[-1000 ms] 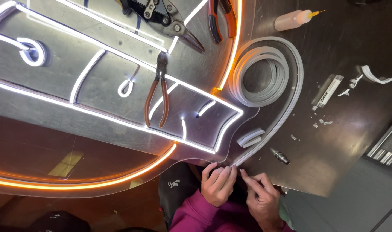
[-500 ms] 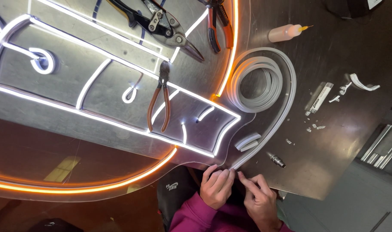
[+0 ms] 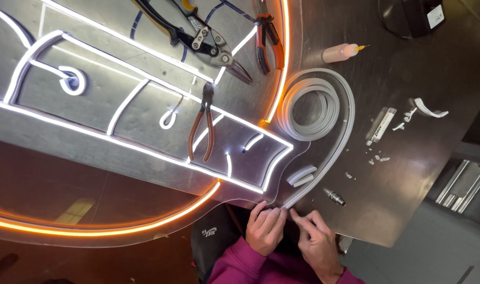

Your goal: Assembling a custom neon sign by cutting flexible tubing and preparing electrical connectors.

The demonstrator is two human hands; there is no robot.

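— Two hands meet at the near edge of the surface (image 3: 408,173). The left hand (image 3: 266,231) has its fingers (image 3: 274,216) curled together, tips pressed on the edge of the clear panel (image 3: 145,234) beside the strip's end. The right hand (image 3: 318,243) pinches the free end of the white strip (image 3: 324,168) between thumb and forefinger.

— Where does the strip run from there?

— Away from the fingers, up the panel's right edge, around a bend, into a loose coil (image 3: 308,108). Two short offcuts (image 3: 302,175) lie just beyond the fingertips; a small metal fitting (image 3: 334,198) sits right of them.

— Anything changed in the last second?

— Hardly. Both hands keep the same grip on the same spot; only the view has shifted slightly. I judge the end is not yet seated.

— And farther off?

— Brown-handled pliers (image 3: 202,129) lie on the lit panel, snips (image 3: 198,37) and a glue bottle (image 3: 342,52) well beyond.
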